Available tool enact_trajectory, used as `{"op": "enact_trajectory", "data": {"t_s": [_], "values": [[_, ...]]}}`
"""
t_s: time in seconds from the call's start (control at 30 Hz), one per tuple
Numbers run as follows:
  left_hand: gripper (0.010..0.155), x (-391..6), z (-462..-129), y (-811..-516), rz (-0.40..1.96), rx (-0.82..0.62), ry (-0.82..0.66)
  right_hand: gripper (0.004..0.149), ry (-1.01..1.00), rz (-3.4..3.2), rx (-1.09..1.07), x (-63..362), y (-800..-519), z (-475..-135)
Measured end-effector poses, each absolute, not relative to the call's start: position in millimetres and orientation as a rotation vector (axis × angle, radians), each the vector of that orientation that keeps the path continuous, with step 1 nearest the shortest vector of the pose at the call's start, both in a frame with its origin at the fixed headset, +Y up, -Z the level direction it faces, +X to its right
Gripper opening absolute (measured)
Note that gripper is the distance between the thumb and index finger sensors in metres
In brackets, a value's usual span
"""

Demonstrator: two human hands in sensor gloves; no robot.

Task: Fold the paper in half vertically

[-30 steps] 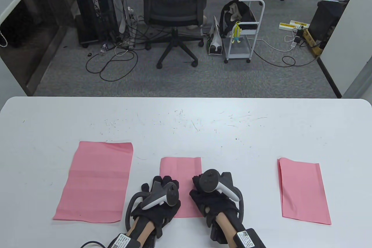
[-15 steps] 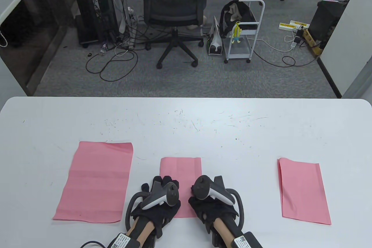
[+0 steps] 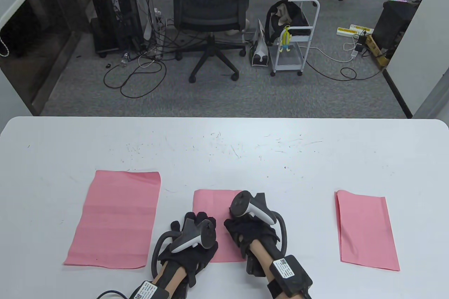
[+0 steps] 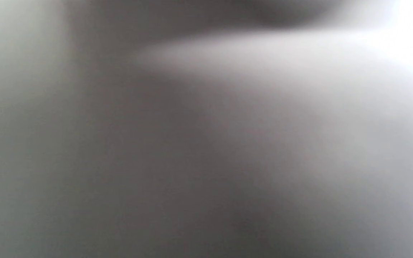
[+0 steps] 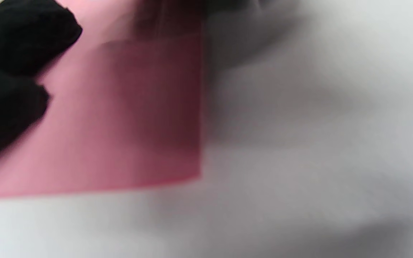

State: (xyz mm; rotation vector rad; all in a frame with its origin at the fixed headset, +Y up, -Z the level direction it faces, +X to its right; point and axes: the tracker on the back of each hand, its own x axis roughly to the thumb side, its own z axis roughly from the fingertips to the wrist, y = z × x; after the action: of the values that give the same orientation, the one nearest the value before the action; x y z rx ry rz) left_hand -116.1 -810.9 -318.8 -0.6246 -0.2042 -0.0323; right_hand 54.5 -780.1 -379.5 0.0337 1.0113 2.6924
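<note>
Folded pink paper [image 3: 217, 204] lies at table [image 3: 224, 144] centre-front. Left hand [image 3: 191, 239] rests flat on its 7 o'clock corner; right hand [image 3: 250, 229] presses its 4 o'clock edge, finger spread unclear.

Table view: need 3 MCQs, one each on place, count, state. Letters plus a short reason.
1. Which sheet do both hands rest on?
A. the left one
B. the middle one
C. the right one

2. How many pink sheets lie on the table?
A. two
B. three
C. four

3. The left sheet is:
A. lying flat, open
B. crumpled
C. rolled up

B: left hand and right hand both lie on the middle sheet.
B: left sheet, middle sheet and right sheet on the table.
A: it lies spread out, wider than the others.
</note>
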Motion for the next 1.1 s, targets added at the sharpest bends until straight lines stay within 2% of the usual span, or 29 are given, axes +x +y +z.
{"op": "enact_trajectory", "data": {"t_s": [0.23,0.57,0.67,0.83,0.97,1.1], "values": [[0.076,-116.1,-318.8,-811.0,-0.033,-0.619,-0.206,0.064,1.022,2.642,-0.034,53.9,-783.4,-414.4],[0.076,-115.9,-318.7,-811.2,-0.032,-0.618,-0.207,0.064,0.987,2.655,-0.008,56.8,-788.6,-411.9],[0.076,-116.0,-318.8,-811.0,-0.033,-0.620,-0.207,0.065,0.977,2.580,0.058,63.3,-785.2,-410.5],[0.076,-115.9,-318.6,-811.1,-0.035,-0.617,-0.207,0.059,0.784,2.585,0.161,72.1,-757.8,-378.8],[0.076,-115.8,-318.6,-811.2,-0.034,-0.619,-0.207,0.058,0.779,2.635,0.231,70.1,-745.5,-352.5],[0.076,-115.9,-318.7,-811.2,-0.032,-0.621,-0.207,0.058,0.821,2.679,0.270,63.0,-753.7,-339.5]]}}
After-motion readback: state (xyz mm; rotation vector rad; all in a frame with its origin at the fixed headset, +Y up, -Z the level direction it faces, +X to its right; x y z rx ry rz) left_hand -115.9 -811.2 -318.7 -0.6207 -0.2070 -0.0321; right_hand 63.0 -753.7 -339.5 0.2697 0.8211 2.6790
